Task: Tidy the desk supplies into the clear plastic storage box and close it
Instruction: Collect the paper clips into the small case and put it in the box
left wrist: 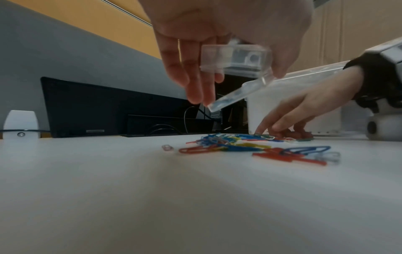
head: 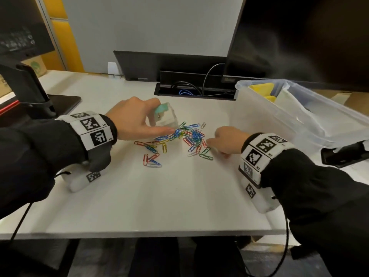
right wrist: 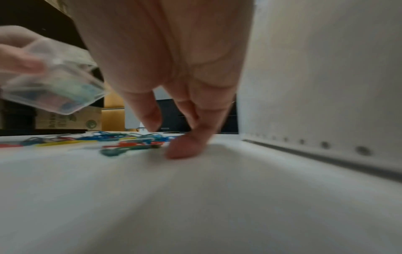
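Note:
Coloured paper clips (head: 179, 139) lie scattered in a loose pile on the white desk (head: 139, 196). My left hand (head: 153, 118) holds a small clear clip case (head: 166, 116) with a teal label, tilted just above the pile's far left side. In the left wrist view the case (left wrist: 234, 60) has its lid hanging open. My right hand (head: 216, 143) rests its bent fingertips on the desk at the pile's right edge. In the right wrist view the right hand (right wrist: 169, 137) has thumb and forefinger apart with nothing between them. The clear storage box (head: 265, 116) stands open at the right.
Yellow blocks (head: 261, 89) and papers lie inside the storage box. A dark monitor (head: 299, 37) looms behind it. A cable slot (head: 195, 90) runs along the back. A black stand (head: 30, 92) is at the left, and a dark object (head: 343, 154) at the right edge.

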`<state>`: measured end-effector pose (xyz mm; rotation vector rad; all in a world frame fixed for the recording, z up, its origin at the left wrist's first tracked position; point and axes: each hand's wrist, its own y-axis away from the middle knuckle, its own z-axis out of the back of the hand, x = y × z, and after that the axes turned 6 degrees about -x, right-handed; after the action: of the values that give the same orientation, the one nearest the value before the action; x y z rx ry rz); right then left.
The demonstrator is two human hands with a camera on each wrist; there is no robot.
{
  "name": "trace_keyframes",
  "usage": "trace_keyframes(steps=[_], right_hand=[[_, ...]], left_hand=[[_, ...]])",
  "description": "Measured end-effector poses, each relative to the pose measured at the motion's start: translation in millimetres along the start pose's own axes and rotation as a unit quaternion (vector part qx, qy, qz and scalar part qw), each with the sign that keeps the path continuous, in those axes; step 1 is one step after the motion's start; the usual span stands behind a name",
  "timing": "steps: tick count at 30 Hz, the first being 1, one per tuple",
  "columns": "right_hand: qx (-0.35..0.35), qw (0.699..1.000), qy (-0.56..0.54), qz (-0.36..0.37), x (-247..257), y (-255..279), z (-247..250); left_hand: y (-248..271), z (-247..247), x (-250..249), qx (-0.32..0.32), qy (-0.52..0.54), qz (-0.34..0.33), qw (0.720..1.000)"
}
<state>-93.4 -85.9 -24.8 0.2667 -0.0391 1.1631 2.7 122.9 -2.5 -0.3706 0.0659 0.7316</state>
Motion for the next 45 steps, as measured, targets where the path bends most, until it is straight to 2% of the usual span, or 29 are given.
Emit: trace_keyframes(steps=[4,5,8,10,12,14,19,21,24,26,28,31,33,37,39,42,45], right_hand=[[0.041,0.983,-0.173,0.053,32,2,-6],[0.022,0.982,-0.178,0.06,37,-1,-5],[-0.124,0.981,-0.146,0.033,38,-16,4],[-0.157,0.98,-0.12,-0.011,32,-27,10],[-0.117,0.99,-0.065,-0.049,25,-33,11],[-0.066,0.997,0.001,-0.045,26,-36,9],[0.009,0.992,-0.103,0.072,43,-33,5],[-0.036,0.986,-0.144,0.072,39,-33,2],[-0.196,0.951,-0.228,0.063,30,-24,5],[-0.234,0.932,-0.256,0.11,26,-12,7],[-0.228,0.924,-0.255,0.172,27,4,6],[-0.207,0.918,-0.245,0.232,28,20,2],[-0.205,0.919,-0.233,0.244,27,24,1],[-0.249,0.918,-0.225,0.212,21,19,0],[-0.253,0.918,-0.24,0.188,17,18,0],[-0.284,0.913,-0.234,0.176,15,19,1],[-0.267,0.923,-0.213,0.177,15,25,3]], left_hand=[[2,3,1,-0.037,-0.015,0.016,0.999],[2,2,4,-0.041,-0.023,0.011,0.999],[4,0,10,-0.048,-0.019,0.012,0.999],[3,-1,10,-0.05,0.011,0.028,0.998],[0,-2,8,-0.055,0.037,0.04,0.997],[-2,-1,7,-0.063,0.057,0.044,0.995],[-11,-3,7,-0.066,0.1,0.072,0.99],[-13,-5,9,-0.047,0.097,0.083,0.991],[-14,-8,11,0.012,0.073,0.094,0.993],[-14,-9,9,0.024,0.093,0.105,0.99],[-15,-9,2,0.036,0.115,0.112,0.986],[-19,-14,-14,0.077,0.113,0.065,0.988],[-22,-15,-29,0.08,0.136,0.04,0.987],[-26,-7,-51,0.111,0.27,0.029,0.956],[-25,-3,-50,0.125,0.287,0.007,0.95],[-21,2,-38,0.112,0.25,-0.031,0.961],[-16,5,-28,0.074,0.255,-0.021,0.964]])
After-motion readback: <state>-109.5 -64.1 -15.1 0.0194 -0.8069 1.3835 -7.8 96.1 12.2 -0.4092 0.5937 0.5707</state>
